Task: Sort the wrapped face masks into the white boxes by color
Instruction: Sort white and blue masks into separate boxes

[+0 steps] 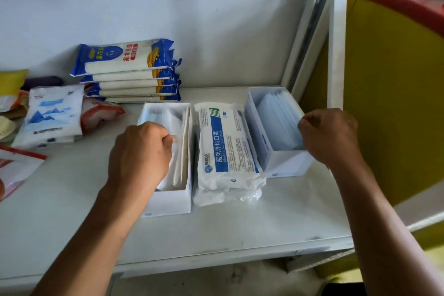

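At the far left edge of the frame some snack bags lie in a pile. Next to them lies a white-blue bag (50, 115) with mountains on it. A red bag (101, 112) peeks out just beside it. Behind them, in the upper left, noodle packs (129, 69) sit in a stack against the wall. All of this is on the white shelf (216, 228).

Then comes my left hand (141, 151). It reaches into the left box (168, 202), which stands open near the middle of the frame. White masks (180, 158) stand on edge inside it. My fingers are curled in tight and pinch the top of one of them. My hand hides most of the box's left side.

In the middle, a big mask pack (228, 151) lies flat between the two boxes, touching both. It is white with a blue stripe and blue writing.

The right box (286, 163) is just right of it, also open. Blue masks (276, 122) stand in a row inside it. My right hand (329, 134) is at the box's right side. Its fingers are curled and pinch the edge of the blue masks.

At the far right of the frame there is a yellow panel (396, 103) with a red top.
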The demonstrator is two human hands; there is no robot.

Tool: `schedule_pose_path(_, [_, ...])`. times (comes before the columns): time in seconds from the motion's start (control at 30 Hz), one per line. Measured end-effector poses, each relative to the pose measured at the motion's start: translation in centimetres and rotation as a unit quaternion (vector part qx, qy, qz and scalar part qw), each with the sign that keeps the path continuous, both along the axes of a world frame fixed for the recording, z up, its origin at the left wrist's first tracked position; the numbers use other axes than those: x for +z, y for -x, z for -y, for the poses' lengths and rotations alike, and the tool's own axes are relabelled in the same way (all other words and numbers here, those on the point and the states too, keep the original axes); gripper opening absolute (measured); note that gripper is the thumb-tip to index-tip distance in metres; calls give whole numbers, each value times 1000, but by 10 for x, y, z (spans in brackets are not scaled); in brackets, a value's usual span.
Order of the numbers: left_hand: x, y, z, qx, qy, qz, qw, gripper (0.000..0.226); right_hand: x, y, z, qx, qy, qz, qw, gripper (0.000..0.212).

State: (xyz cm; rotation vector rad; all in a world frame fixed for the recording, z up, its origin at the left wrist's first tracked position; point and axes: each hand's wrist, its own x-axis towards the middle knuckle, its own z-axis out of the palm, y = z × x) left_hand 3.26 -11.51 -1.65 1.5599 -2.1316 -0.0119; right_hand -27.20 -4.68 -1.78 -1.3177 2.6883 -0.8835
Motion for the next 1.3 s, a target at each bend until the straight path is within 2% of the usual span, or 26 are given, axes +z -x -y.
schedule_pose_path(0.1, [-10,10,-5,14,-10,14,1000,45,-11,6,5,-5,-77,-19,997,33])
schedule_pose_path(0.17, [-12,14,-6,3,9,4,1000,46,-14,5,7,2,-91,-4,996,37])
schedule_pose_path(0.27, [-11,14,-2,-12,46,-69,996,33,-12,-1,10,39,-51,63,996,21])
schedule_pose_path(0.33, [-8,14,-1,-9,64,-109,992,31,-9,-3,10,70,-8,99,993,23])
schedule_pose_path(0.4, [-7,13,0,-10,65,-124,990,31,-8,-4,9,79,12,76,994,25])
schedule_pose_path(0.5, [-7,13,-1,-14,34,-141,989,32,-10,-3,7,53,-22,16,998,6])
schedule_pose_path(0.63, [-6,14,-4,-14,13,-143,989,33,-10,-9,4,16,-46,-2,999,61])
schedule_pose_path(0.7, [-5,13,-4,-11,8,-145,989,33,-11,-4,5,7,-62,-18,998,73])
schedule_pose_path(0.8, [-3,12,-4,-7,5,-137,991,29,-14,2,6,7,-79,-29,996,77])
schedule_pose_path(0.97, [7,-6,0,27,-5,-119,992,17,-16,4,8,1,-69,-14,998,70])
schedule_pose_path(1.1, [14,-29,7,49,-48,-94,993,18,-9,-9,6,6,27,-11,1000,53])
schedule_pose_path(1.2, [11,-31,5,19,-116,-52,992,32,4,-33,2,53,106,-11,993,42])
schedule_pose_path(1.3, [8,-24,-3,11,-117,32,993,42,12,-72,-5,174,136,-9,975,33])
